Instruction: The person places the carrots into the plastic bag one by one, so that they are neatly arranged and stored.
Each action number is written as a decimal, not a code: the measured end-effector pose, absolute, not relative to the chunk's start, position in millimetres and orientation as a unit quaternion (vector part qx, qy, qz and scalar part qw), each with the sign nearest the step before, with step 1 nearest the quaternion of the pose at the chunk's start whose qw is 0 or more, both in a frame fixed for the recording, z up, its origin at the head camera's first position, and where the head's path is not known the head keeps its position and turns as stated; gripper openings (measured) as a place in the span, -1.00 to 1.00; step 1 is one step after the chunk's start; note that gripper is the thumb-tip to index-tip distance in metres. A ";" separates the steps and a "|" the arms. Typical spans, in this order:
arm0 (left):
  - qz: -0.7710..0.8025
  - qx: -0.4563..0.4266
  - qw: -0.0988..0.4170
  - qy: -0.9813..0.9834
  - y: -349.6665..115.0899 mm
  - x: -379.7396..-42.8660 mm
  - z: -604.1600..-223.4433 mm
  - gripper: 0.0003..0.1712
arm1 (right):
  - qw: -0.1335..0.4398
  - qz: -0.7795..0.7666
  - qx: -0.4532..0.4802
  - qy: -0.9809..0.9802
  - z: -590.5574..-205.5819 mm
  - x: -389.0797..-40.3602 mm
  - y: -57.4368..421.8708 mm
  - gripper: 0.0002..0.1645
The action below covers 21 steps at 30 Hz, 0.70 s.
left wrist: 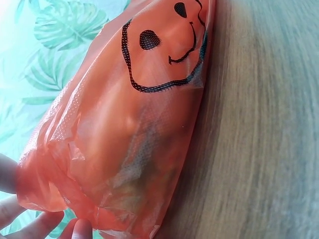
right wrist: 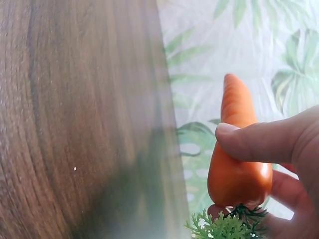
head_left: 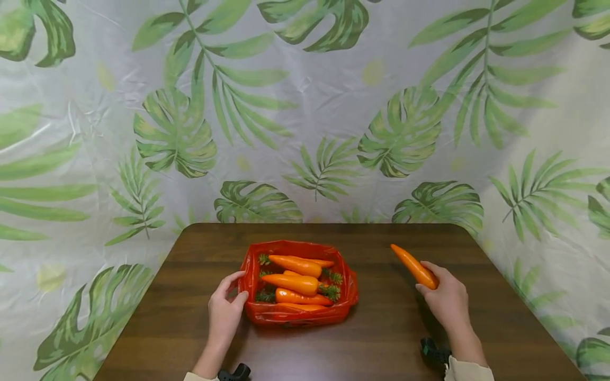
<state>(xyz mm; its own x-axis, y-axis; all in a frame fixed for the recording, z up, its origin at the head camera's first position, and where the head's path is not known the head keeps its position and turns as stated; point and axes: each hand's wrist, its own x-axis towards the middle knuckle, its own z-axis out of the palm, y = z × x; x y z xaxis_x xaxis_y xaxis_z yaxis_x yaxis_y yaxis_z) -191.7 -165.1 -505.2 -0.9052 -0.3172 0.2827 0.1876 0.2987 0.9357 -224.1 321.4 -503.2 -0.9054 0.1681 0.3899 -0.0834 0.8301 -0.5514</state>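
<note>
A red plastic bag [head_left: 305, 317] lies on the table with its mouth facing up, and several carrots [head_left: 293, 284] with green tops show inside. At the bag's left end my left hand [head_left: 226, 312] holds the rim. From the left wrist, the bag's side [left wrist: 144, 114] shows a printed black face, with fingers [left wrist: 42, 226] at its edge. Well to the right of the bag, my right hand [head_left: 445, 296] grips a single carrot [head_left: 412, 264] above the table, tip pointing away and left. The thumb crosses that carrot [right wrist: 239, 179] in the right wrist view; its green top [right wrist: 224, 226] hangs below.
The dark wooden table [head_left: 376, 344] has rounded far corners, and its far edge runs behind the bag. A leaf-printed sheet [head_left: 324, 121] hangs behind and beside it. Black devices sit at the left wrist [head_left: 234, 373] and right wrist [head_left: 433, 353].
</note>
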 end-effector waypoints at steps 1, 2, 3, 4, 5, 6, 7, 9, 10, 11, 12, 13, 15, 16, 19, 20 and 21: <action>-0.590 0.040 0.215 -0.777 -166.4 -192.6 -507.7 -0.54 | 0.216 0.292 -0.024 -0.931 -503.1 -224.0 320.7 -0.32; -0.591 0.038 0.216 -0.777 -167.5 -193.3 -509.6 -0.54 | 0.215 0.294 -0.025 -0.931 -502.9 -224.1 320.0 -0.32; -0.591 0.034 0.218 -0.776 -168.3 -193.9 -511.2 -0.54 | 0.214 0.296 -0.026 -0.931 -502.6 -224.1 319.4 -0.31; -0.592 0.032 0.221 -0.774 -168.8 -194.4 -512.3 -0.54 | 0.212 0.298 -0.027 -0.930 -502.2 -224.2 318.8 -0.31; -0.593 0.029 0.223 -0.773 -169.1 -194.9 -512.9 -0.54 | 0.211 0.300 -0.028 -0.930 -501.7 -224.4 318.3 -0.31; -0.593 0.028 0.225 -0.773 -169.2 -195.3 -513.4 -0.54 | 0.209 0.302 -0.028 -0.930 -501.1 -224.6 317.8 -0.30; -0.592 0.026 0.226 -0.773 -169.4 -195.4 -513.7 -0.54 | 0.209 0.303 -0.028 -0.929 -501.0 -224.5 317.2 -0.30; -0.590 0.027 0.226 -0.774 -169.1 -195.6 -513.5 -0.54 | 0.211 0.305 -0.024 -0.928 -500.4 -224.6 316.3 -0.30; -0.589 0.028 0.226 -0.775 -169.0 -195.8 -513.2 -0.54 | 0.213 0.305 -0.021 -0.928 -500.0 -224.8 316.0 -0.30; -0.588 0.028 0.226 -0.776 -168.8 -196.1 -513.0 -0.54 | 0.216 0.305 -0.018 -0.927 -499.4 -225.1 315.7 -0.30; -0.588 0.027 0.226 -0.776 -168.7 -196.5 -512.8 -0.54 | 0.219 0.305 -0.014 -0.927 -498.9 -225.6 315.4 -0.31; -0.588 0.028 0.226 -0.776 -168.6 -196.8 -512.5 -0.54 | 0.222 0.304 -0.010 -0.926 -498.2 -226.0 315.1 -0.31; -0.588 0.029 0.226 -0.776 -168.7 -197.3 -512.2 -0.54 | 0.228 0.301 -0.003 -0.926 -497.0 -227.2 314.5 -0.31; -0.589 0.029 0.225 -0.776 -169.0 -197.5 -512.3 -0.54 | 0.231 0.300 0.000 -0.926 -496.3 -227.9 314.0 -0.32; -0.591 0.030 0.221 -0.776 -169.9 -196.2 -511.7 -0.54 | 0.238 0.298 0.008 -0.924 -493.8 -230.1 312.0 -0.32; -0.591 0.031 0.220 -0.776 -170.2 -195.7 -511.7 -0.54 | 0.240 0.298 0.010 -0.924 -492.7 -230.7 311.0 -0.32; -0.592 0.033 0.218 -0.775 -169.4 -194.4 -509.6 -0.54 | 0.240 0.298 0.011 -0.924 -491.4 -231.3 309.8 -0.32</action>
